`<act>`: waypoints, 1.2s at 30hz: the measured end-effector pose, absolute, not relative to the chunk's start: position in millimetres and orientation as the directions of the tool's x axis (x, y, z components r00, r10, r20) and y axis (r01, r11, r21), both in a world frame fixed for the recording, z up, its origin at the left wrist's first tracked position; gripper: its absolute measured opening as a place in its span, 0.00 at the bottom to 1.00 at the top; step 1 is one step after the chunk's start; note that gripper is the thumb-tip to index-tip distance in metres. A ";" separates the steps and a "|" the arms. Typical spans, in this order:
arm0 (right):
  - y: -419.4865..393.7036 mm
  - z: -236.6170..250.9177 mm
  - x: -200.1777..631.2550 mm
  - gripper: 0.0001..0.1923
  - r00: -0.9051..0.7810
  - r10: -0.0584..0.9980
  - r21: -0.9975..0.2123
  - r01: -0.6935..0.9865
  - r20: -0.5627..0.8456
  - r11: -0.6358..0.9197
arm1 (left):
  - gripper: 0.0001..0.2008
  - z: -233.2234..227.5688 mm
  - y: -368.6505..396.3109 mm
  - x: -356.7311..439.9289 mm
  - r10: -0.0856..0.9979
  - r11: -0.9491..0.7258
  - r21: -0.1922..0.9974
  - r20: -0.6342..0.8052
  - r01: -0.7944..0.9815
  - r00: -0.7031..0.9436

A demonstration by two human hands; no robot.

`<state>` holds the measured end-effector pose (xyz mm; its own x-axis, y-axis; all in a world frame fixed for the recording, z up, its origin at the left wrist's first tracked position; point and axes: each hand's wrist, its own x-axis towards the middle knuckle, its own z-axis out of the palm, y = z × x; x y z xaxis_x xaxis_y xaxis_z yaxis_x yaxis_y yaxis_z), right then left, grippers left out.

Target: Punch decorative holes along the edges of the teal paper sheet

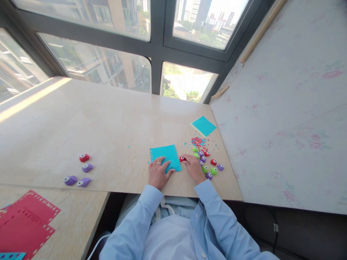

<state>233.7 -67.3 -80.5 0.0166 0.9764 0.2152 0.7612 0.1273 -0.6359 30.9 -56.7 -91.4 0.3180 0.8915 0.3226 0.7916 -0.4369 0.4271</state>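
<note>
A blue sheet of paper (170,155) lies on the table, with punched holes along its left and top edges. My left hand (158,172) rests flat on it with the fingers spread, a ring on one finger. At the sheet's right edge, a small red craft punch (182,158) with a white-and-black round top is held in the fingers of my right hand (194,168). Whether the paper sits inside the punch's slot is too small to tell. Just right of that hand is a cluster of green, purple and red punches (214,170).
Red and blue paper bits (199,143) are scattered behind the cluster. A stack of blue sheets (204,126) lies farther back, near the wall (284,126). Several purple punches (87,167) and a red one stand at left. Red punched sheets (29,224) lie at lower left.
</note>
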 end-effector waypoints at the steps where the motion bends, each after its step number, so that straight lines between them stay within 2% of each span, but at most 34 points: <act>1: -67.1 -81.6 234.9 0.16 0.011 0.976 -0.643 0.754 0.217 0.135 | 0.18 -91.5 -56.6 30.8 0.892 -0.436 0.430 0.322 0.791 0.317; 13: -63.8 -81.7 237.2 0.16 -0.020 0.974 -0.698 0.694 0.224 0.175 | 0.19 -87.5 -57.0 30.5 0.904 -0.421 0.454 0.286 0.785 0.319; 23: -60.6 -78.3 235.2 0.18 -0.079 0.972 -0.661 0.721 0.222 0.210 | 0.19 -88.1 -57.1 30.4 0.895 -0.439 0.469 0.302 0.767 0.327; 28: -67.4 -78.6 236.6 0.16 -0.103 0.969 -0.639 0.736 0.224 0.225 | 0.19 -89.6 -56.7 30.2 0.897 -0.432 0.493 0.320 0.755 0.304; 36: -83.9 -69.1 240.5 0.14 -0.163 0.964 -0.566 0.784 0.210 0.256 | 0.14 -89.2 -54.9 30.0 0.904 -0.418 0.566 0.336 0.711 0.264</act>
